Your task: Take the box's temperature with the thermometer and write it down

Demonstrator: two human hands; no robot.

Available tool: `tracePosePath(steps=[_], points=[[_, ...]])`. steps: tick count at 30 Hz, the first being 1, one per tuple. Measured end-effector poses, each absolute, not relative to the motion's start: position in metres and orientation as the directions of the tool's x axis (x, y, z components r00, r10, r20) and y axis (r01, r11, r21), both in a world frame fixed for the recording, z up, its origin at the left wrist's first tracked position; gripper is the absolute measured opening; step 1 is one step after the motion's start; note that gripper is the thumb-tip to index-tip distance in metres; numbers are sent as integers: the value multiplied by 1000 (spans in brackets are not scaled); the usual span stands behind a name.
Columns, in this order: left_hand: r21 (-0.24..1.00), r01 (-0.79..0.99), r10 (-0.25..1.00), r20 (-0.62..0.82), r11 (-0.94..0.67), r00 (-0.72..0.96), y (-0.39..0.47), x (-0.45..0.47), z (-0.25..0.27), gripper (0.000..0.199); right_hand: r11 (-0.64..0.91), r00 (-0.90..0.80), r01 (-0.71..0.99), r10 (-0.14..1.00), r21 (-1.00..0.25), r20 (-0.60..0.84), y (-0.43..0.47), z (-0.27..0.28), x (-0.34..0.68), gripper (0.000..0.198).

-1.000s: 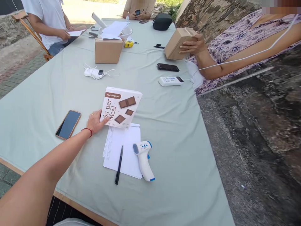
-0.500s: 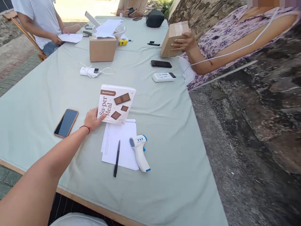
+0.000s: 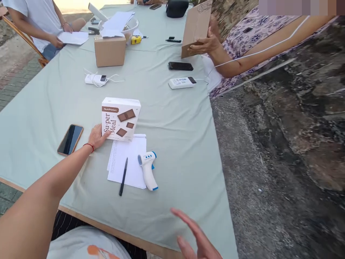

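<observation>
Left hand (image 3: pixel 97 137) grasping box (image 3: pixel 122 119) by lower left side, at far end of papers (image 3: pixel 133 158) on counter (image 3: pixel 188 144); right hand (image 3: pixel 202 246) empty, fingers spread. Steady thumb pressure should prevent tipping.

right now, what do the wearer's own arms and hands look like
The left hand is ungloved, with a small gold-coloured ring and a thin red cord-like bracelet at the wrist; no sleeve shows along the left arm. The right hand, cut off by the picture's lower edge, shows no glove or jewellery.
</observation>
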State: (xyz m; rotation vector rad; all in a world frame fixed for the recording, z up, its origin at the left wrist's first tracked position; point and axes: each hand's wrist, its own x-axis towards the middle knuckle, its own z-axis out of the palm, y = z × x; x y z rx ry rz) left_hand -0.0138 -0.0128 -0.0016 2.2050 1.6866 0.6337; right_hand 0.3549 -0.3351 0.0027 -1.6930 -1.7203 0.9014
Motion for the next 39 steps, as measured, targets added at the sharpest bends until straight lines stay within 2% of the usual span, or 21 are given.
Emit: tracePosePath(steps=[1, 2, 3, 8, 13, 21, 27, 35, 39], points=[[474, 839, 963, 160, -267, 216, -14, -15, -1, 52, 90, 13, 708, 990, -701, 141, -314, -1, 353, 58], [466, 845, 965, 152, -262, 215, -16, -16, -1, 54, 178, 4, 776, 958, -605, 287, -296, -6, 348, 67], [458, 851, 966, 144, -256, 213, -17, -16, -1, 56, 217, -41, 815, 947, -537, 319, -282, -14, 341, 73], [451, 856, 968, 120, -252, 221, -22, -18, -1, 65, 281, -157, 873, 936, -399, 316, -269, -50, 309, 86], [442, 858, 965, 128, -261, 228, -25, -20, -1, 70, 271, -159, 888, 939, -370, 307, -278, -50, 307, 89], [482, 813, 945, 153, -326, 288, -19, -22, 1, 64, 247, -153, 916, 944, -316, 294, -269, -51, 305, 81], [532, 803, 960, 87, -270, 265, -11, -21, 1, 60, 243, -161, 933, 942, -266, 296, -264, -63, 306, 79], [593, 758, 959, 100, -272, 266, -8, -21, 1, 56, 260, -200, 954, 924, -152, 325, -255, -75, 307, 73], [676, 700, 964, 61, -230, 258, -9, -21, 2, 59, 267, -210, 953, 924, -146, 321, -255, -83, 311, 72]])
